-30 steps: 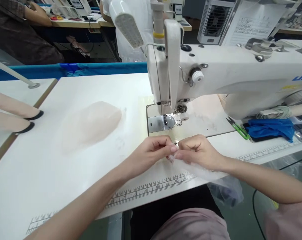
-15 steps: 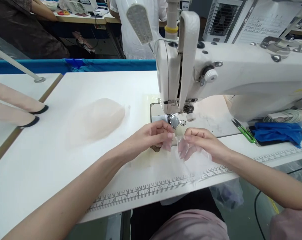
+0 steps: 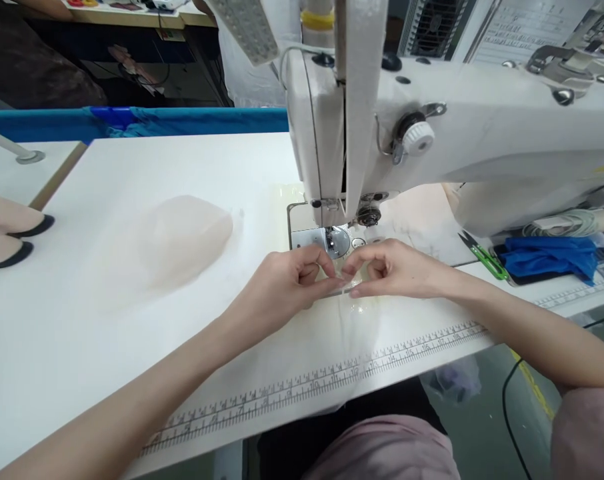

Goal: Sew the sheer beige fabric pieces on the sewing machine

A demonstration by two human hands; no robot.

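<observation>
A sheer, nearly clear piece of fabric (image 3: 355, 320) lies on the white table (image 3: 57, 333) and trails toward me. My left hand (image 3: 287, 280) and my right hand (image 3: 389, 270) pinch its far edge between thumbs and fingers, fingertips almost touching. Both hands sit just in front of the presser foot (image 3: 332, 241) and metal needle plate (image 3: 307, 239) of the white sewing machine (image 3: 457, 143).
A heap of pale sheer fabric (image 3: 182, 240) lies to the left. Green thread snips (image 3: 482, 257) and blue cloth (image 3: 549, 257) rest under the machine arm at right. Two beige pieces with black tips (image 3: 17, 230) lie at the left edge. A printed ruler (image 3: 332, 377) runs along the table's front edge.
Both hands moved forward with the sheer fabric, from near the table's front edge up to the presser foot, and closed together on its edge.
</observation>
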